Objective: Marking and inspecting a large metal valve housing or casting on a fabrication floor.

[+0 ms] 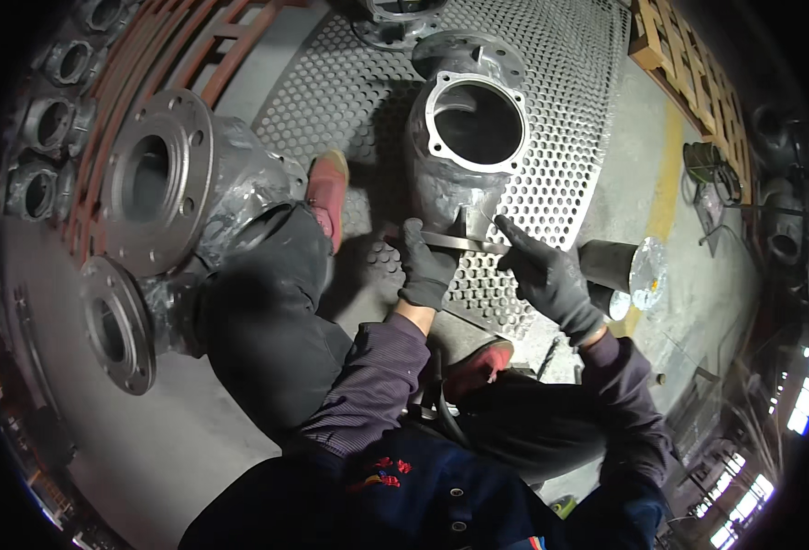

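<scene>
A grey cast-metal valve body (459, 197) stands in front of me, its round opening with a bolt-eared rim facing up. Its near flange (467, 243) shows edge-on toward me. My left hand (425, 268), in a dark glove, grips the left end of that flange, thumb up and fingers partly hidden. At the flange's right end is my right hand (548, 277), also gloved. Its index finger points along the casting and the other fingers are curled. Whatever thin thing lies in them, if any, I cannot make out.
Under the casting lies a perforated metal plate (569, 165). Large flanged castings (161, 183) stand left of my leg, beside red metal racks (175, 55). To the right are a metal cylinder (610, 264), a coil of cable (711, 170) and a wooden pallet (688, 73).
</scene>
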### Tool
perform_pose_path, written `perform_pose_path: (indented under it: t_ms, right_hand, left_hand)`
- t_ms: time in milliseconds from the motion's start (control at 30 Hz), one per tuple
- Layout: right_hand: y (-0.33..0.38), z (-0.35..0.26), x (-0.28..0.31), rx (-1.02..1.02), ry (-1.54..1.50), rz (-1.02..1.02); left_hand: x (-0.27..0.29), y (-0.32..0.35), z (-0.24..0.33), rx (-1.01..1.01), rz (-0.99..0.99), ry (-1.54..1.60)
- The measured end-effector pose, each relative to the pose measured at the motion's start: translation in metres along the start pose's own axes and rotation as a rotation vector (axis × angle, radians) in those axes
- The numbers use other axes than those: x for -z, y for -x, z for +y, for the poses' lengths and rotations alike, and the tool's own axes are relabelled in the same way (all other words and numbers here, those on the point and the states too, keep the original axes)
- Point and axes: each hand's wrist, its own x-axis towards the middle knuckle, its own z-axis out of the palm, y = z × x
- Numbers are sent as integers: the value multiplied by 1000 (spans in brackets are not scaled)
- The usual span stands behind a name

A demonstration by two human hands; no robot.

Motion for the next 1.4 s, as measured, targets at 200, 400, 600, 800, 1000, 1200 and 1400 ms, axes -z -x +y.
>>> perform_pose_path:
  t_ms: [200,400,600,800,1000,1200,1400]
  right_hand:
    - [-4,7,-20,-132,234,73]
    - [-39,1,-22,-228,582,-49]
    - [-69,-30,-29,-368,677,-131]
    - [-62,15,-38,-230,696,-94]
    - [-80,-18,-52,-364,758,-131]
    - [-83,4,-56,-261,829,-161]
    - [-89,-16,-27,-342,587,-157]
  left_hand:
    - [-19,13,-13,159,15,99]
    - [-24,17,-11,13,-23,-1]
    - [-13,11,-4,244,-92,426]
    - [-17,17,-14,-49,19,-68]
    - [-12,17,-2,26,90,-33]
    - [-2,11,-3,3,75,-88]
    - [-14,18,-7,210,-2,89]
